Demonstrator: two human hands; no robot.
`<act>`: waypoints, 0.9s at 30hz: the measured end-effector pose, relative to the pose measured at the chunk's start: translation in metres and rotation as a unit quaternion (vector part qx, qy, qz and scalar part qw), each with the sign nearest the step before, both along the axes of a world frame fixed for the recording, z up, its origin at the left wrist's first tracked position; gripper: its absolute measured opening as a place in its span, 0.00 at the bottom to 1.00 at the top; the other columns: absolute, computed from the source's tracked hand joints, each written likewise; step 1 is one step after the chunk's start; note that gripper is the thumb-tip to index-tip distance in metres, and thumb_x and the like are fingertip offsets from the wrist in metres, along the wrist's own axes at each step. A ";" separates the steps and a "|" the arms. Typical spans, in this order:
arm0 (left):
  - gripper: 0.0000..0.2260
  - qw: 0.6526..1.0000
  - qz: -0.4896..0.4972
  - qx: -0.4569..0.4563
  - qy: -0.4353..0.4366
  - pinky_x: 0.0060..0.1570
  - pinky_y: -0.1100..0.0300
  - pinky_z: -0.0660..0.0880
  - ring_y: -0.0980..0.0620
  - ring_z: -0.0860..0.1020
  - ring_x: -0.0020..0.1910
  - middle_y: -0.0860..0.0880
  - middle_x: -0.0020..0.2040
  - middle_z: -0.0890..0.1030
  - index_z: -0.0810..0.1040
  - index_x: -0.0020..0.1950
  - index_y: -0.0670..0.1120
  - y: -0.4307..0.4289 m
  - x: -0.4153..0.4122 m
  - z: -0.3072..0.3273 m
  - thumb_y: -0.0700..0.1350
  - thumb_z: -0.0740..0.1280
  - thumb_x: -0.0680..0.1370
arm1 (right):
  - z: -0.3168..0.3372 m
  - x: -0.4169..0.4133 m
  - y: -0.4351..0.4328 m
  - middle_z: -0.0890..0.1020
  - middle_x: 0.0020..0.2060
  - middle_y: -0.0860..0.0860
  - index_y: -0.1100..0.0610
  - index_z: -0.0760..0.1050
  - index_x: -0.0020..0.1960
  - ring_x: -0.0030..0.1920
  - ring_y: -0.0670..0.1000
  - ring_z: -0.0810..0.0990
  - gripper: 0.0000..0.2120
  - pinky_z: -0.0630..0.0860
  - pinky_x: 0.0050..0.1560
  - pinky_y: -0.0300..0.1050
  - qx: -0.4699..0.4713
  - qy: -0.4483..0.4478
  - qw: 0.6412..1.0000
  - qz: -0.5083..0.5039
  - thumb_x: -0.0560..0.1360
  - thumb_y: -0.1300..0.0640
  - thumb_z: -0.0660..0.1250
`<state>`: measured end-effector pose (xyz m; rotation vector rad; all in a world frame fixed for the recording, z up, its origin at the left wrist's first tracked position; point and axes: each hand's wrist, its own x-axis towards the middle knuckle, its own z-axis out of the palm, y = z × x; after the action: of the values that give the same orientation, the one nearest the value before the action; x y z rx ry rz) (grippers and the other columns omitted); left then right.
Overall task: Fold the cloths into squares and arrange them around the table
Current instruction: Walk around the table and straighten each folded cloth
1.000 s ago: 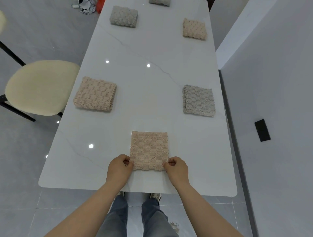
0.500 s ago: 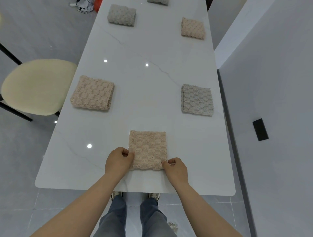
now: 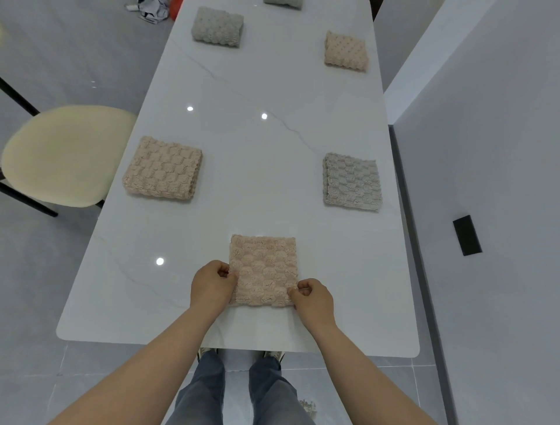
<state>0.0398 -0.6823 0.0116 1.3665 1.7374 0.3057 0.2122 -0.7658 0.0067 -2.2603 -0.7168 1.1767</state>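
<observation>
Cloth in work: the near pink cloth lies flat and folded square at my end of the counter, roughly centred across it.
Left hand: my left hand pinches the cloth's left edge, fingers curled onto the fabric.
Right hand: my right hand pinches the near right corner.
Left side: the left pink cloth sits folded beside the chair, and the far grey cloth sits folded further up.
Right side: the right grey cloth and the far pink cloth are both folded and well apart.
Far end: the end cloth is cut off by the frame (so I cannot judge its fold).
Progress: I judge this nearly finished, since six cloths ring the counter and I see none unfolded.
Left to do: probably only squaring this last one to the edge and letting go.
</observation>
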 end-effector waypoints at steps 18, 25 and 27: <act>0.06 1.000 -0.013 -0.001 0.006 0.42 0.61 0.69 0.50 0.76 0.43 0.49 0.42 0.79 0.79 0.49 0.41 0.002 -0.001 -0.004 0.43 0.68 0.75 | 0.000 -0.005 -0.010 0.76 0.38 0.46 0.56 0.74 0.47 0.39 0.45 0.74 0.04 0.65 0.35 0.29 -0.001 -0.011 1.000 0.001 0.76 0.56 0.68; 0.08 1.000 -0.021 -0.008 0.007 0.44 0.60 0.70 0.49 0.77 0.45 0.48 0.44 0.79 0.79 0.51 0.41 0.000 -0.004 -0.003 0.43 0.68 0.76 | 0.002 -0.007 -0.010 0.74 0.36 0.44 0.57 0.74 0.47 0.37 0.43 0.73 0.04 0.65 0.34 0.29 -0.003 -0.015 1.000 -0.004 0.76 0.57 0.68; 0.08 1.000 -0.023 -0.009 0.007 0.44 0.60 0.70 0.48 0.78 0.46 0.48 0.44 0.79 0.79 0.51 0.41 0.000 -0.004 -0.002 0.44 0.68 0.76 | 0.003 -0.008 -0.010 0.75 0.36 0.44 0.56 0.74 0.46 0.39 0.45 0.74 0.04 0.65 0.34 0.29 -0.005 -0.013 1.000 -0.006 0.76 0.57 0.68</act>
<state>0.0354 -0.6825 0.0096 1.3962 1.7138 0.2547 0.2043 -0.7759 0.0097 -2.2896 -0.7070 1.1487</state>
